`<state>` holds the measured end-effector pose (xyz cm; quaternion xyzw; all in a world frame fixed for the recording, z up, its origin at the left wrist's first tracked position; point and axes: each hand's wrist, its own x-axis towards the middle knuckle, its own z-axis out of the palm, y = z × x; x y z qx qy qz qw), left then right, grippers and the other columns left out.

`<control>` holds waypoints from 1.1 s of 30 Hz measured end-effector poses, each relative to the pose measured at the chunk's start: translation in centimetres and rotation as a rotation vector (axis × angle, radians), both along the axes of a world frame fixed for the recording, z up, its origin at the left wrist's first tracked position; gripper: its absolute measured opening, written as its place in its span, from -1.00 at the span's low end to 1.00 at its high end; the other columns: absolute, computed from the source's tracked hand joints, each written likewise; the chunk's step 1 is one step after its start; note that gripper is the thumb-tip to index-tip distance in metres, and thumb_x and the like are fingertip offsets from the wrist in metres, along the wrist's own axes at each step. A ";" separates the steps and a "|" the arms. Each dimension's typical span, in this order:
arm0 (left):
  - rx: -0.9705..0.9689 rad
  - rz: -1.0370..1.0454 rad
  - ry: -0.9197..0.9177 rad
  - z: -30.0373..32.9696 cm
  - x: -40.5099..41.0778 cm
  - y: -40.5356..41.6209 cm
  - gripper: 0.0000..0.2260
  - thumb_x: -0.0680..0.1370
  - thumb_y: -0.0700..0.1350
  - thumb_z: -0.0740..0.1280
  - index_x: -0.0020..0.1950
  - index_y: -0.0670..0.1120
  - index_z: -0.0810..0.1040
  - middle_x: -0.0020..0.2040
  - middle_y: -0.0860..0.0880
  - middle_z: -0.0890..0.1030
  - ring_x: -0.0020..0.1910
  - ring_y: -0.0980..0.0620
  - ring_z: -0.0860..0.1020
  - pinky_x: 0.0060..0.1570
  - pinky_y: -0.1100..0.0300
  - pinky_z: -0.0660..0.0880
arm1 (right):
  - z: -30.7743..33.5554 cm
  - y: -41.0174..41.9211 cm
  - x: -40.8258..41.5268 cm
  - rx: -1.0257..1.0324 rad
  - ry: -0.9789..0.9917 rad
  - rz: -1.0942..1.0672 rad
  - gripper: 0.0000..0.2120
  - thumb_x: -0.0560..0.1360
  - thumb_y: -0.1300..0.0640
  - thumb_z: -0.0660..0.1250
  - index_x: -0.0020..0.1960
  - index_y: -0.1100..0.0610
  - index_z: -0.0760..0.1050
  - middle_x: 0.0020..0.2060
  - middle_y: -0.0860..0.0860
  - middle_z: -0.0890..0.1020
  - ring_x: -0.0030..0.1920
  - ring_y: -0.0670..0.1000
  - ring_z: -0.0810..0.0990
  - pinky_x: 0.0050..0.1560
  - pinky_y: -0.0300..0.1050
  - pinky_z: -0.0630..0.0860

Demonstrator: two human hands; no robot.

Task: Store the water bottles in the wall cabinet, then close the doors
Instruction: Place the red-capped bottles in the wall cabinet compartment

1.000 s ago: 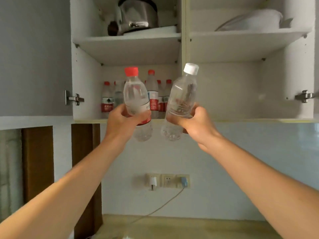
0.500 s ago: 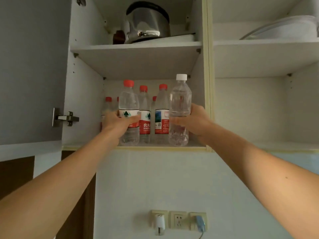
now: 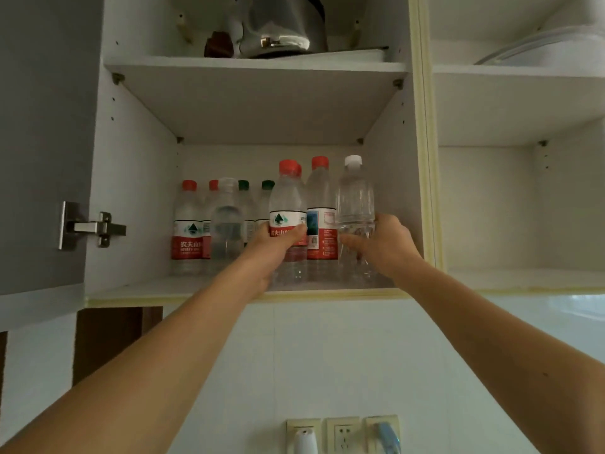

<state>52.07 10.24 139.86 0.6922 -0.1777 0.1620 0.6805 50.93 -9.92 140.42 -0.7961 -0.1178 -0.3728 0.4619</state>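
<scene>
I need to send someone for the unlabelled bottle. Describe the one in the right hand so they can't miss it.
Find the open wall cabinet, left section, lower shelf. Among the water bottles, it is the white-capped bottle farthest right, gripped by the right hand. Its neighbours have red caps and red labels; this one is bare and clear.

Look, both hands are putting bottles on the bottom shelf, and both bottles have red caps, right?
Not quite. The head view shows the left hand holding a red-capped bottle, but the right hand's bottle has a white cap. Both are on the bottom shelf.

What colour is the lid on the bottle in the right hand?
White cap, seen in the head view.
</scene>
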 end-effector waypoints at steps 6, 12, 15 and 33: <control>0.011 0.062 -0.081 -0.1 1.2 -1.0 -0.59 0.54 0.10 0.45 0.32 0.03 0.45 0.13 0.06 0.60 -0.03 0.16 0.54 -0.17 0.21 0.41 | -0.4 0.4 0.4 -0.005 -0.015 -0.088 -0.77 0.45 -0.07 0.54 0.01 -0.04 0.56 -0.24 -0.15 0.65 -0.27 -0.14 0.64 -0.42 -0.27 0.45; 0.060 0.161 -0.137 -0.5 1.3 -1.1 -0.54 0.54 0.13 0.44 0.36 -0.01 0.46 0.19 0.02 0.61 0.16 -0.02 0.57 0.09 0.07 0.46 | -1.8 0.5 0.2 -0.028 -0.022 -0.097 -0.63 0.50 -0.13 0.47 0.24 -0.05 0.52 -0.13 -0.23 0.61 -0.24 -0.30 0.51 -0.34 -0.40 0.33; 0.118 0.225 -0.175 -0.7 1.0 -1.2 -0.55 0.52 0.09 0.47 0.33 -0.05 0.49 0.17 -0.01 0.64 0.13 -0.01 0.60 0.06 0.09 0.49 | -2.3 0.7 -0.2 -0.066 -0.030 -0.143 -0.56 0.52 -0.17 0.42 0.31 -0.01 0.48 0.04 -0.11 0.66 -0.13 -0.14 0.59 -0.17 -0.25 0.46; 0.492 0.644 -0.737 -5.4 -17.0 -11.3 -0.58 0.59 0.01 0.37 0.37 -0.12 0.39 0.26 -0.10 0.46 0.25 -0.08 0.39 0.20 0.11 0.35 | -8.5 -11.3 -18.3 -0.324 -0.152 -0.197 -0.77 0.58 0.17 0.29 0.22 0.13 0.54 0.10 -0.01 0.51 0.09 0.09 0.57 0.11 -0.06 0.50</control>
